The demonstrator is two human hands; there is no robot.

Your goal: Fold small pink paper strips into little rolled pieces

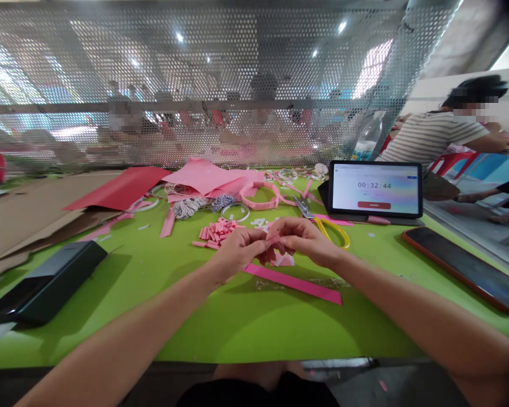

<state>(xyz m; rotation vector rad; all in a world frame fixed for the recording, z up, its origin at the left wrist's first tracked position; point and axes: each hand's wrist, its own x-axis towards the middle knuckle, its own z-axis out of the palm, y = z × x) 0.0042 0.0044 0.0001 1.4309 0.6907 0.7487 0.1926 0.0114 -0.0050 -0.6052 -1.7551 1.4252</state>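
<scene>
Head view, looking down on a bright green table mat [237, 328]. Both forearms come in from the lower corners and converge at frame centre, elbows wide, wrists slightly raised off the mat. Left hand [237, 249] and right hand [306, 240] meet fingertip to fingertip, fingers curled inward.

Both hands pinch a small pink paper strip [274, 242], thumbs and forefingers closed on it. The strip sits right at the join of the two grips, above the mat, just in front of the knuckles. What shows of it runs roughly left to right across the frame, from one pinch to the other. Its ends are covered by the fingers, so its full length cannot be told.

Just below the hands, a long flat pink paper band [294, 284] lies on the mat, slanting down toward the right.

Upper left of the hands: a heap of short pink paper rolls [216, 232]. To the right of the hands: yellow-handled scissors [333, 230]. Behind them a propped black tablet [375, 189] showing a timer. Right edge: an orange-cased phone [466, 268], face up. Lower left: a dark oblong case [46, 285]. Further back, a pink paper ring [261, 195] and a red paper sheet [119, 186] before a perforated metal screen [195, 85].

Upper right: another person, seated, in a striped shirt [432, 135], well apart.
</scene>
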